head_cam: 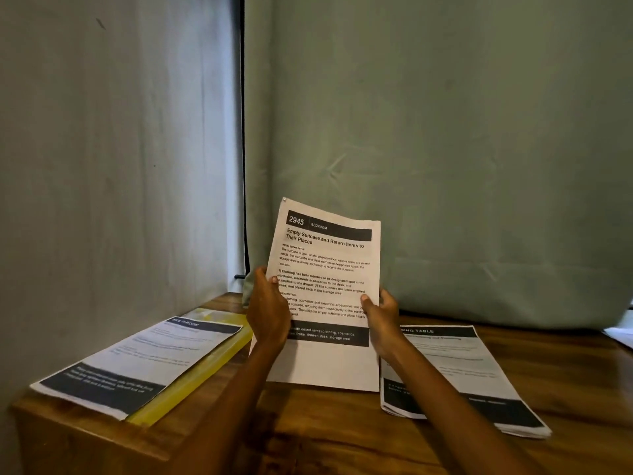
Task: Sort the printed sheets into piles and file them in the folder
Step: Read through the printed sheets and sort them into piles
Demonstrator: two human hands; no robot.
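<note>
White sheet point(325, 269) upright, both hands point(269, 311) point(382, 318) pinching its side edges.

Held sheet point(325, 269): left hand point(269, 311) covers the starts of its lower text lines, right hand point(382, 315) covers its right edge. Right of the sheet, the pile point(479, 378) has its header partly behind the right hand and its body text too blurred to read. Left of the sheet, the folder point(191, 378) is mostly under another sheet point(137, 365), print unreadable. Far right of the sheet, white paper point(621, 332) cut by the frame edge.
</note>
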